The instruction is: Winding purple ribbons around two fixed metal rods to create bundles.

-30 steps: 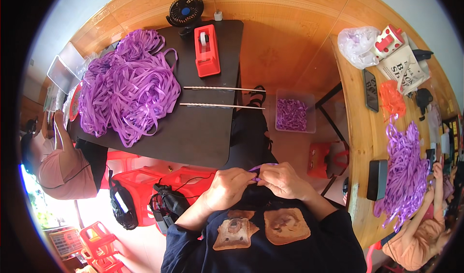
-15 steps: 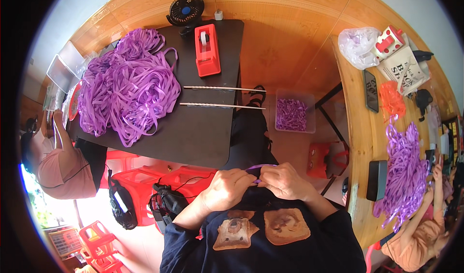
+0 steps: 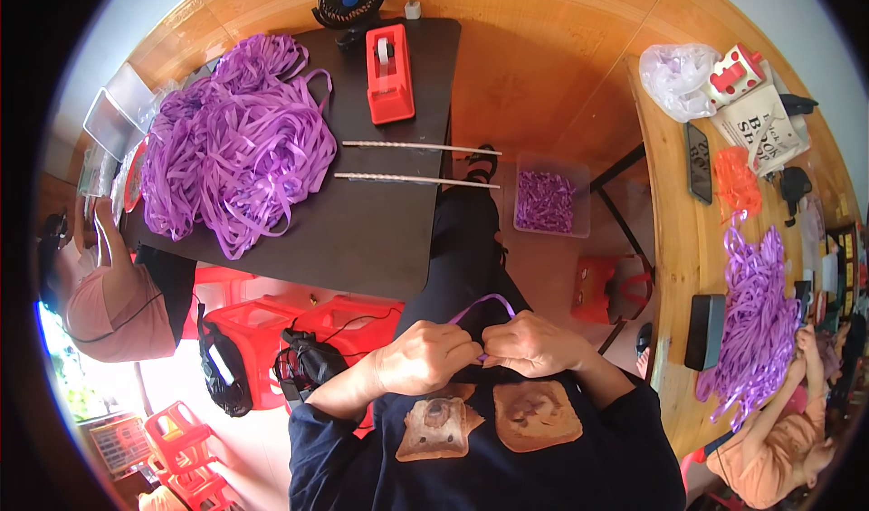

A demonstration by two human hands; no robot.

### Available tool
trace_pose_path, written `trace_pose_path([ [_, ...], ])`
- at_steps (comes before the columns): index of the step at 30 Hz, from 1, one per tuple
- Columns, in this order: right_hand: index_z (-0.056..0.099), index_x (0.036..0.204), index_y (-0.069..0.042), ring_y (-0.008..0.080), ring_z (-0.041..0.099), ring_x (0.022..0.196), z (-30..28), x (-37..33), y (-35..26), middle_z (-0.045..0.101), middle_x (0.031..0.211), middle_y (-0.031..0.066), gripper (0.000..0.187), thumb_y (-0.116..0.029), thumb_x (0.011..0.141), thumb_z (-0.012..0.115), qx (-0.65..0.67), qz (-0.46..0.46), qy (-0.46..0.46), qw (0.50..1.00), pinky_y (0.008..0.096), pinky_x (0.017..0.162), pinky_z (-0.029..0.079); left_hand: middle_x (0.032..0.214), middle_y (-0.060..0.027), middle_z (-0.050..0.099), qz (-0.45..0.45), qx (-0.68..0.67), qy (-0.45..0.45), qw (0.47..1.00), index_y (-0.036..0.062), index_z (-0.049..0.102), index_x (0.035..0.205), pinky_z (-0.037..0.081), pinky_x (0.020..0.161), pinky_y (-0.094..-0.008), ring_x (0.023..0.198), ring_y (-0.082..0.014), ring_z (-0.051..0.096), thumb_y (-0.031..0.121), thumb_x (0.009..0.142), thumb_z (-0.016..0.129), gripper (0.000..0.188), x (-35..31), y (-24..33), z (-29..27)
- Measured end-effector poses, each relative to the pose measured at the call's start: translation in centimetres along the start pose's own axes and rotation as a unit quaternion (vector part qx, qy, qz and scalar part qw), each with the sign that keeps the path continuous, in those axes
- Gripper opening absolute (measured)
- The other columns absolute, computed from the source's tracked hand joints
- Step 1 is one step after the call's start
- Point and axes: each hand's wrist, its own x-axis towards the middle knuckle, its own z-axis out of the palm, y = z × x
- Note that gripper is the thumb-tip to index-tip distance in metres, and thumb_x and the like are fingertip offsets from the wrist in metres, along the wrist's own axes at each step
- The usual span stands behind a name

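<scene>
Head view, looking down: the wearer's left hand and right hand meet near the middle of the scene, above the lap, each with fingers pinched on one purple ribbon strip. The strip bows up in a narrow arch at 12 o'clock from the grip, its long axis running roughly from 9 to 3 o'clock; neither hand is clearly nearer, since it passes into both, and a scrap of purple shows between the nearly touching fingertips. Exactly how the ends cross is hidden by the knuckles. From the hands, a tangled purple ribbon pile lies toward 10 to 11 o'clock on the black counter, two pale sticks between 11 and 12, a clear plastic bin of purple pieces at 1, and another ribbon heap near 3 on the wooden counter. Compared with half a second earlier, the arch stands taller and rounder, and the black counter sits slightly higher in view.
</scene>
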Motion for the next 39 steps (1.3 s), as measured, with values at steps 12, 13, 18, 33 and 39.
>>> trace_pose_path([
  [12,0.056,0.079,-0.002,0.0273,0.053,0.054,-1.3,-0.4,0.4,0.051,0.070,0.0088,0.026,-0.017,0.075,0.076,-0.035,0.068,0.046,0.996,0.0352,0.046,0.039,0.076,-0.0127,0.060,-0.037,-0.055,0.080,0.995,-0.0023,0.060,0.092,0.050,0.056,-0.0367,0.067,-0.0316,0.061,-0.001,0.072,0.063,0.020,0.4,-1.2,1.9],
  [13,0.059,0.087,-0.003,0.0256,0.056,0.055,-2.1,-0.3,0.2,0.056,0.072,0.0087,0.033,-0.020,0.069,0.081,-0.027,0.074,0.058,0.995,0.0346,0.047,0.040,0.075,-0.0131,0.060,-0.075,-0.082,0.101,0.989,-0.0022,0.061,0.091,0.050,0.056,-0.0354,0.064,-0.0300,0.061,0.000,0.076,0.064,0.016,0.5,-1.3,2.1],
  [18,0.061,0.094,-0.003,0.0224,0.057,0.055,-3.2,-1.3,0.9,0.059,0.075,0.0080,0.034,0.000,0.065,0.078,-0.107,0.082,0.170,0.976,0.0307,0.048,0.043,0.068,-0.0094,0.060,-0.229,-0.229,0.133,0.937,-0.0026,0.061,0.092,0.047,0.052,-0.0287,0.056,-0.0177,0.060,0.007,0.086,0.064,0.011,1.1,-1.4,3.4],
  [33,0.064,0.087,-0.001,0.0201,0.056,0.063,-9.6,3.7,10.0,0.059,0.081,0.0061,0.024,0.001,0.063,0.069,-0.467,-0.073,0.307,0.826,0.0314,0.053,0.040,0.067,-0.0042,0.063,-0.329,-0.515,0.274,0.743,0.0003,0.063,0.098,0.039,0.046,-0.0173,0.051,-0.0060,0.053,0.015,0.093,0.059,0.016,8.3,-9.5,6.9],
  [39,0.065,0.086,0.001,0.0254,0.063,0.071,-12.3,8.2,14.3,0.064,0.083,0.0116,0.020,0.011,0.069,0.066,-0.319,-0.091,0.387,0.860,0.0320,0.062,0.050,0.075,-0.0073,0.068,-0.285,-0.463,0.425,0.723,0.0018,0.063,0.097,0.042,0.056,-0.0193,0.061,-0.0084,0.061,0.017,0.092,0.061,0.016,10.7,-12.0,5.9],
])
